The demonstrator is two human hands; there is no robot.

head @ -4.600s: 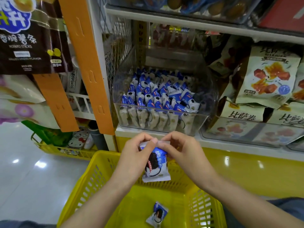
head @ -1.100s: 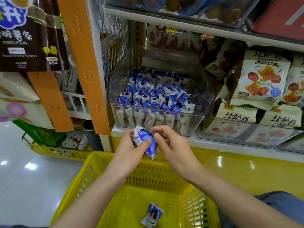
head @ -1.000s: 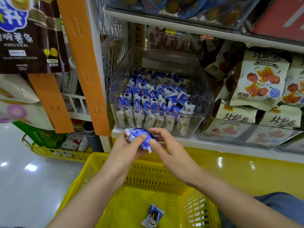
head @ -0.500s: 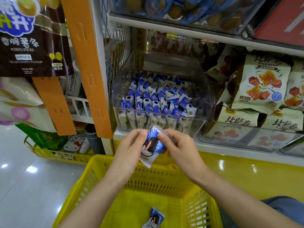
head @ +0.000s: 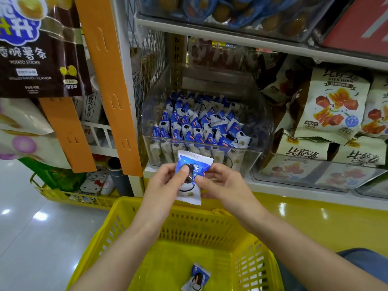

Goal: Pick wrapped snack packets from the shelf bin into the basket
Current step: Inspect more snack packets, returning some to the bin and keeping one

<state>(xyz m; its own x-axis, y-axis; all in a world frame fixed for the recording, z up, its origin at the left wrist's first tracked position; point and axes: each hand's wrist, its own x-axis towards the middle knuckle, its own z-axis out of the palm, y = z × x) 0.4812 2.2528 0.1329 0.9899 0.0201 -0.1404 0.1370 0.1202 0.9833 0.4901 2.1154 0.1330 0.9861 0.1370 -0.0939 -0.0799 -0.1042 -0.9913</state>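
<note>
**Wrapped packet (head: 194,164) pinched over yellow basket (head: 189,225)**

Head view. Held upright from both sides: left hand (head: 165,185) with thumb laid across the blue face, right hand (head: 224,185) with fingertips on the right edge, fingers of both curled close onto the wrapper. Hangs above the basket's far rim, just in front of the clear bin (head: 261,114) at the shelf's front edge. Inside the bin, rows of matching packets (head: 199,127). On the basket floor, toward its near edge, a second packet (head: 196,277) lying flat.
</note>
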